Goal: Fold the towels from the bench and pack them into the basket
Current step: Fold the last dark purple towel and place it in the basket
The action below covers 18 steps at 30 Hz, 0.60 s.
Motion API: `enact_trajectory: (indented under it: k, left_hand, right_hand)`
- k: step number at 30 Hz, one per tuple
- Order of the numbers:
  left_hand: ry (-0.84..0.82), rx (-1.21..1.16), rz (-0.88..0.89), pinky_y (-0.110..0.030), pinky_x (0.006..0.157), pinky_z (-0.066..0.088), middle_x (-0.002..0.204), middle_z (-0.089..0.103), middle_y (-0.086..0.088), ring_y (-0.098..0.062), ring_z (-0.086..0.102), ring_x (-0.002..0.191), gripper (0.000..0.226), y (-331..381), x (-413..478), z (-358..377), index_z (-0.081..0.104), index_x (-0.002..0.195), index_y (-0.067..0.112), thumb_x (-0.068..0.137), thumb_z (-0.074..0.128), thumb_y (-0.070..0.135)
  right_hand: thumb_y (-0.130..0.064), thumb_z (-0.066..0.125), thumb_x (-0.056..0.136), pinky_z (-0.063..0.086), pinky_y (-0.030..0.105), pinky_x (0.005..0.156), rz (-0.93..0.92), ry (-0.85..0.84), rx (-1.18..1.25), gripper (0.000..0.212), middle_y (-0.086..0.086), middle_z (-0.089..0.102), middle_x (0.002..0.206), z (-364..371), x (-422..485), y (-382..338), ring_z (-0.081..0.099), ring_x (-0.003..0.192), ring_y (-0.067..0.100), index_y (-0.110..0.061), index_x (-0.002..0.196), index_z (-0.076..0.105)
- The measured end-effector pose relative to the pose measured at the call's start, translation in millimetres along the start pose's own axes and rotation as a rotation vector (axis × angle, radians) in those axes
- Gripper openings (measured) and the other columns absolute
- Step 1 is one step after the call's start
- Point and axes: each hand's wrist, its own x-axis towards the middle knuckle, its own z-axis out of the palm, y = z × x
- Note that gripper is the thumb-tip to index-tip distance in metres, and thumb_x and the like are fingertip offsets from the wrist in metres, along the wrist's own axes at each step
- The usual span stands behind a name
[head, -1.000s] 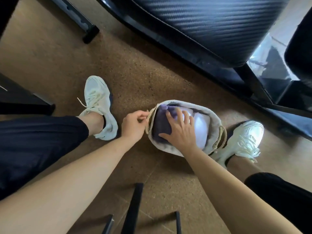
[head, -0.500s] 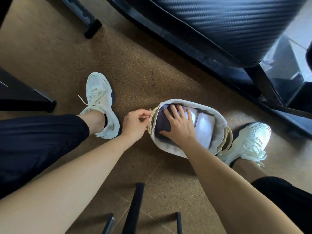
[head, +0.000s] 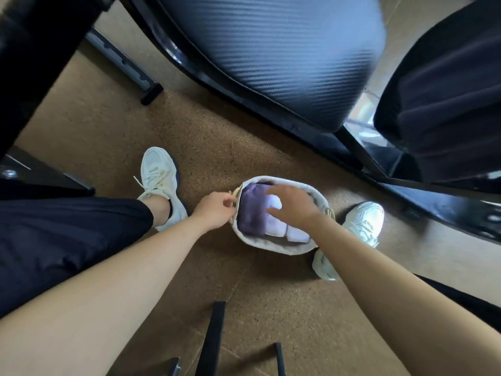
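Where the head camera looks down between the person's knees, the left hand (head: 214, 210) pinches the rope handle (head: 236, 191) on the near-left edge of the basket (head: 271, 246), fingers and thumb curled round the cord. Just past that pinch, inside the pale fabric wall, a folded purple towel (head: 252, 213) stands on edge against the side the hand holds. Further from the grip, two folded white towels (head: 274, 227) sit packed side by side beside the purple one, filling the rest of the round basket. The right hand (head: 294, 204) is over the far half of the opening, fingers spread and straight, gripping nothing; motion blur hides whether its fingertips touch the cloth. Across the basket from the pinched handle, a second rope handle (head: 329, 213) shows beside the right wrist. The basket stands on the brown speckled floor (head: 108, 131), between a white left shoe (head: 160, 183) on the grip's side and a white right shoe (head: 363, 221) on the opposite side. Beyond the basket, well away from the grip, the black padded bench (head: 271, 50) crosses the top of the view.
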Motion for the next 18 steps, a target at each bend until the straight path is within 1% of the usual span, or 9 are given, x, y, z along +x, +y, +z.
enact_trajectory:
  k: [2, 3, 5, 6, 8, 10, 12, 15, 18]
  left_hand:
    - [-0.010, 0.044, 0.039, -0.036, 0.100, 0.048, 0.129, 0.069, -0.002, -0.023, 0.062, 0.121, 0.030, 16, -18, -11, 0.070, 0.126, 0.022, 0.097, 0.064, 0.022]
    - [-0.008, 0.056, 0.058, -0.035, 0.099, 0.048, 0.124, 0.071, 0.000, -0.022, 0.063, 0.117, 0.025, 23, -26, -17, 0.073, 0.120, 0.023, 0.096, 0.064, 0.024]
    - [0.024, 0.051, 0.125, -0.037, 0.099, 0.051, 0.114, 0.074, 0.005, -0.019, 0.065, 0.111, 0.017, 42, -47, -31, 0.077, 0.106, 0.028, 0.094, 0.065, 0.025]
    - [0.049, 0.037, 0.161, -0.038, 0.097, 0.052, 0.110, 0.075, 0.008, -0.018, 0.066, 0.109, 0.014, 53, -56, -37, 0.077, 0.100, 0.031, 0.093, 0.066, 0.026]
    - [0.092, -0.002, 0.241, -0.032, 0.093, 0.050, 0.106, 0.074, 0.011, -0.013, 0.066, 0.106, 0.013, 77, -75, -46, 0.074, 0.094, 0.035, 0.092, 0.068, 0.024]
    - [0.133, -0.033, 0.338, -0.026, 0.090, 0.047, 0.101, 0.073, 0.013, -0.009, 0.065, 0.102, 0.015, 104, -96, -52, 0.074, 0.097, 0.034, 0.093, 0.069, 0.021]
    - [0.160, -0.060, 0.436, -0.025, 0.089, 0.047, 0.099, 0.073, 0.015, -0.004, 0.064, 0.097, 0.015, 131, -116, -54, 0.075, 0.098, 0.034, 0.093, 0.070, 0.021]
    - [0.166, -0.101, 0.578, -0.023, 0.088, 0.049, 0.100, 0.074, 0.014, 0.001, 0.064, 0.096, 0.015, 173, -141, -50, 0.075, 0.102, 0.031, 0.094, 0.069, 0.020]
    - [0.194, -0.108, 0.701, -0.019, 0.083, 0.048, 0.103, 0.073, 0.011, -0.004, 0.065, 0.097, 0.016, 221, -161, -38, 0.075, 0.109, 0.028, 0.096, 0.068, 0.023]
  right_hand:
    - [-0.040, 0.058, 0.100, 0.043, 0.032, 0.101, 0.048, 0.026, 0.077, 0.039, -0.008, 0.061, 0.135, -17, -30, -4, 0.057, 0.123, 0.017, -0.032, 0.138, 0.056]
    - [-0.039, 0.059, 0.099, 0.046, 0.031, 0.097, 0.053, 0.051, 0.104, 0.032, -0.009, 0.066, 0.126, -25, -44, -6, 0.061, 0.115, 0.016, -0.032, 0.130, 0.061]
    - [-0.039, 0.062, 0.096, 0.052, 0.033, 0.088, 0.062, 0.110, 0.113, 0.020, -0.011, 0.071, 0.108, -46, -75, -11, 0.066, 0.100, 0.014, -0.032, 0.114, 0.069]
    - [-0.040, 0.062, 0.095, 0.053, 0.034, 0.084, 0.069, 0.149, 0.103, 0.017, -0.012, 0.072, 0.101, -58, -89, -13, 0.067, 0.096, 0.014, -0.031, 0.107, 0.071]
    - [-0.040, 0.064, 0.093, 0.054, 0.035, 0.078, 0.077, 0.260, 0.132, 0.015, -0.012, 0.072, 0.092, -84, -119, -19, 0.066, 0.089, 0.014, -0.028, 0.097, 0.073]
    - [-0.038, 0.069, 0.092, 0.053, 0.032, 0.072, 0.077, 0.439, 0.213, 0.009, -0.013, 0.069, 0.083, -109, -152, -22, 0.064, 0.079, 0.007, -0.030, 0.088, 0.071]
    - [-0.033, 0.074, 0.089, 0.053, 0.028, 0.067, 0.067, 0.687, 0.299, 0.009, -0.015, 0.066, 0.076, -130, -185, -24, 0.063, 0.072, 0.005, -0.030, 0.082, 0.069]
    - [-0.027, 0.078, 0.087, 0.055, 0.030, 0.065, 0.098, 1.038, 0.369, 0.012, -0.009, 0.067, 0.072, -153, -229, -19, 0.063, 0.067, 0.008, -0.019, 0.081, 0.072]
    - [-0.025, 0.078, 0.088, 0.055, 0.034, 0.068, 0.213, 1.299, 0.414, 0.016, -0.003, 0.066, 0.073, -173, -263, -6, 0.063, 0.068, 0.013, -0.014, 0.080, 0.069]
